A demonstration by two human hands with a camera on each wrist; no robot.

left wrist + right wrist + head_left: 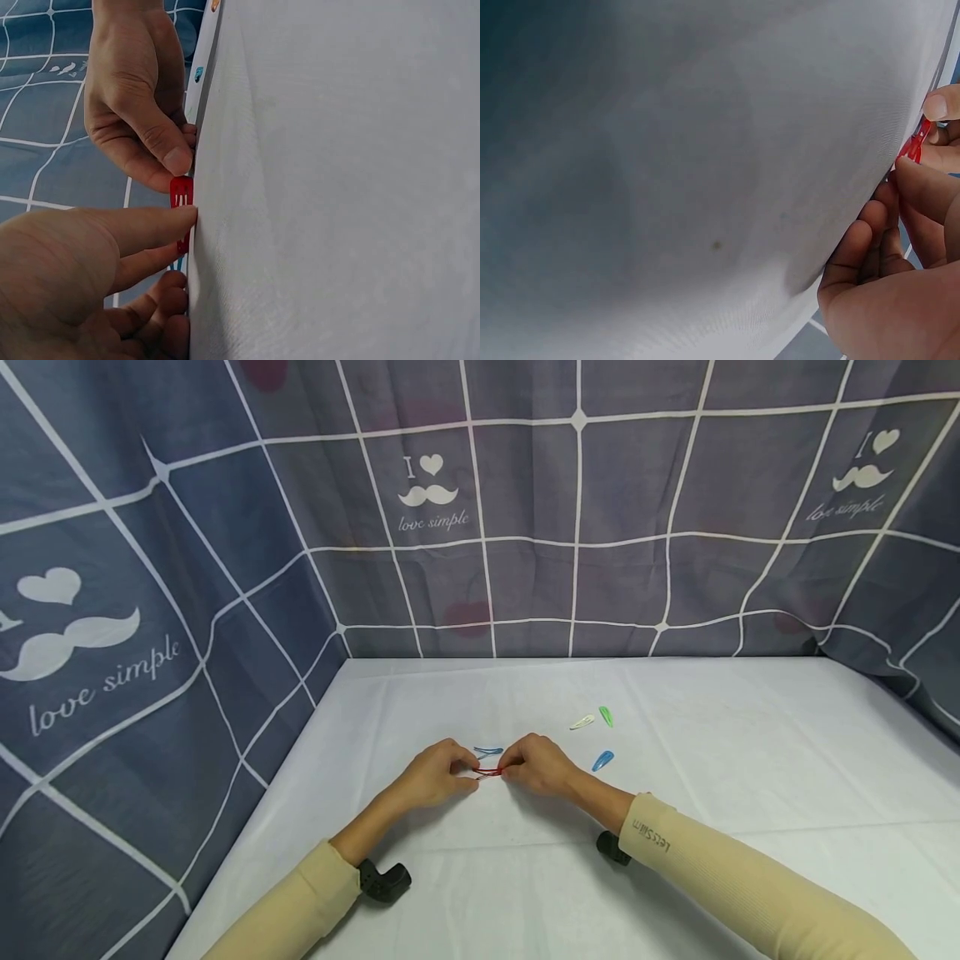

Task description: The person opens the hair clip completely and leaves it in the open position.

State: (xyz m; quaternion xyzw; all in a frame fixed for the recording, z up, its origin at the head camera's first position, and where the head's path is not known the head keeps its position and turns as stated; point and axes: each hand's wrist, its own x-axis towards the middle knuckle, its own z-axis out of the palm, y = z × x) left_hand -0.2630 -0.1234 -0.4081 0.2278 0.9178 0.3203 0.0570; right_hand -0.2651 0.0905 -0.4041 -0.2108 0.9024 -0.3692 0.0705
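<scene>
Both hands meet over a red snap hair clip, whose two legs spread apart toward the left. My right hand pinches its right end between thumb and index finger. At the spread end, my left hand has the thumb and index finger on either side of the legs. In the left wrist view the left thumb crosses in front of the red clip, hiding part of it. Just behind the hands lies a blue hair clip, its legs also spread.
To the right of the hands lie a cream hair clip, a green hair clip and another blue hair clip. A white cloth covers the table. Grid-patterned curtains hang behind and at the sides.
</scene>
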